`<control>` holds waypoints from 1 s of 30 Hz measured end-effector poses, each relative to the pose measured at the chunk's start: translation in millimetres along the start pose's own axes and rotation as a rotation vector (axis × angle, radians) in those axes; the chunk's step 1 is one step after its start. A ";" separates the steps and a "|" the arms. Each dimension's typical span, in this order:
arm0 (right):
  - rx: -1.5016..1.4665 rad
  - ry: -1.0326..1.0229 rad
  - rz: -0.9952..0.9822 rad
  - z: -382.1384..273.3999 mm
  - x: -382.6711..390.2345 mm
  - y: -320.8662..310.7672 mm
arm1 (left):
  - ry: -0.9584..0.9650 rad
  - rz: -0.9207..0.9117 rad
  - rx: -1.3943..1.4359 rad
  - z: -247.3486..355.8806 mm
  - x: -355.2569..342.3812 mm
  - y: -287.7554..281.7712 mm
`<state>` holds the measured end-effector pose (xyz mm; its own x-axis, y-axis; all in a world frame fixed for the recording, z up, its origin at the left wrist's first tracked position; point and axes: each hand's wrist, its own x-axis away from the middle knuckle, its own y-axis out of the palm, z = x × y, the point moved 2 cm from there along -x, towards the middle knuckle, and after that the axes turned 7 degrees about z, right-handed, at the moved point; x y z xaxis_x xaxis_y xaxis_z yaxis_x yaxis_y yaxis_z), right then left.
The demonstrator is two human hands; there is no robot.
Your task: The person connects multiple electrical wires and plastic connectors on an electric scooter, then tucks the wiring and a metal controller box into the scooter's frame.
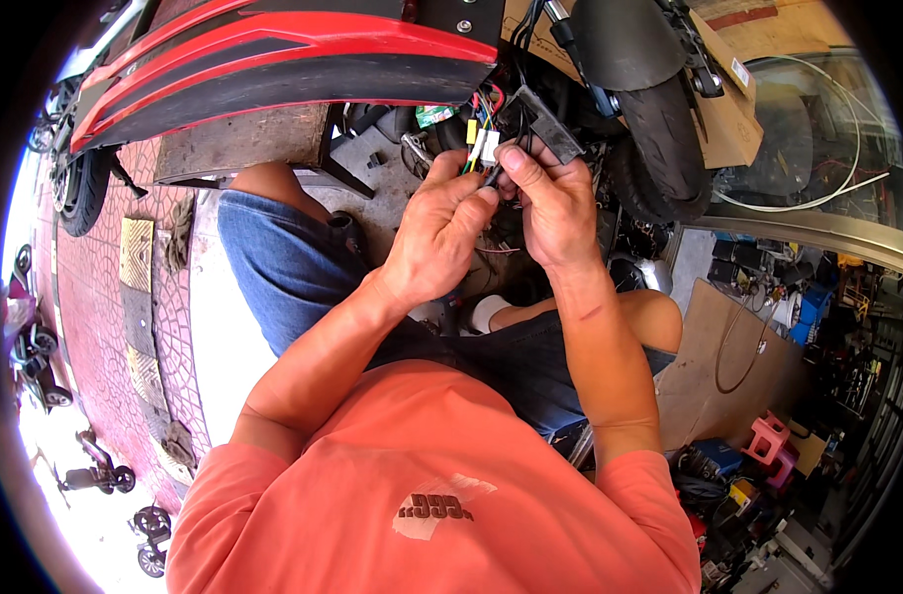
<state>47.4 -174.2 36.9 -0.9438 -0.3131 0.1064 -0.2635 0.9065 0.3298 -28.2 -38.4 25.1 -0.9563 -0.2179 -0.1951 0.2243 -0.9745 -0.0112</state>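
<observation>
My left hand point(441, 230) is closed, its thumb and fingers pinched on a dark cable just under a bundle of coloured wires. Close beside it, my right hand point(552, 206) is closed too, thumb against the fingers at a thin black cable point(494, 176). Just beyond my fingertips sit a white plug connector point(490, 146) and a yellow connector point(471, 131) with red, green and blue wires. A black rectangular box point(550, 125) stands out past my right fingers. What lies inside both grips is partly hidden by the fingers.
A red and black scooter deck point(303, 49) rests on a wooden bench point(243, 144) at the far left. A black tyre point(664, 139) and fender are at the far right, before a cardboard box point(728, 119). Parts and a pink stool point(768, 436) lie to the right.
</observation>
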 end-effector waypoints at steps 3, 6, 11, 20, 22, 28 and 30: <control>-0.022 -0.010 0.009 1.9 -0.1 2.9 | -0.024 0.015 -0.016 -2.0 1.3 0.5; -0.038 -0.015 0.001 3.0 1.1 2.1 | -0.018 0.011 -0.044 -4.4 1.6 2.4; 0.006 -0.053 0.023 3.7 1.4 7.9 | 0.012 0.012 -0.094 1.2 0.8 2.1; -0.024 0.042 0.029 3.2 2.8 -1.6 | 0.131 0.008 -0.189 0.2 -1.6 5.2; -0.088 0.082 0.016 2.3 1.8 -5.4 | 0.107 0.022 -0.152 3.2 -4.0 6.3; -0.105 0.103 0.039 2.3 1.4 -1.8 | 0.152 0.060 -0.167 -0.2 -3.5 5.7; -0.093 0.095 0.043 4.3 1.8 -2.2 | 0.128 0.056 -0.152 -0.3 -2.3 5.9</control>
<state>45.5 -175.6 32.3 -0.9297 -0.3034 0.2089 -0.1989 0.8908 0.4084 -24.6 -43.7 25.3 -0.9118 -0.2536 -0.3229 0.3118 -0.9393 -0.1429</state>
